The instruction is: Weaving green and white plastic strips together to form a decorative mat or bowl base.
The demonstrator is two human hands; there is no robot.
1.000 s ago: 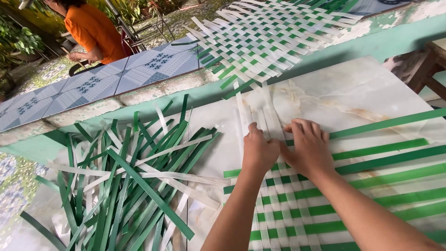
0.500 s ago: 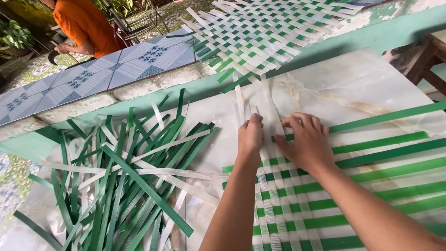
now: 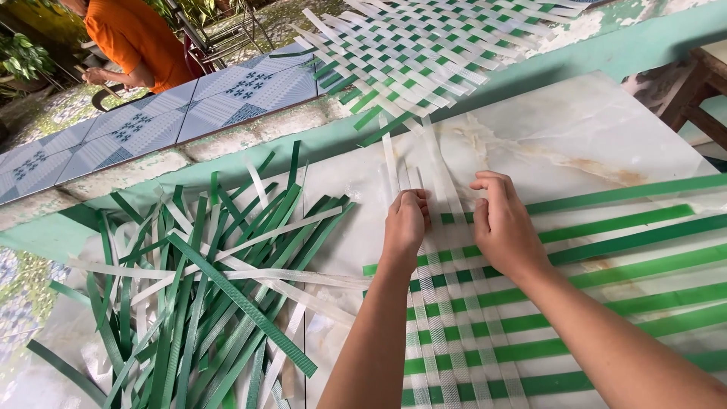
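Note:
On a marble-patterned slab (image 3: 575, 129) lies a partly woven mat (image 3: 530, 310) of green and white plastic strips. My left hand (image 3: 405, 227) pinches a white upright strip (image 3: 394, 163) at the mat's upper left corner. My right hand (image 3: 503, 227) rests just beside it with fingers curled, pressing on the top green strip (image 3: 628, 193) and the white uprights. Both forearms reach in from the bottom of the head view.
A loose heap of green and white strips (image 3: 197, 295) lies left of the mat. A finished woven mat (image 3: 424, 53) lies on the green ledge beyond. A person in an orange shirt (image 3: 132, 38) stands at the far left by blue patterned tiles (image 3: 151, 121). Wooden furniture (image 3: 693, 91) is at right.
Both hands have shifted slightly up and apart at the mat's top edge; the left hand's fingers have closed on the white strip. The view has tilted a little.

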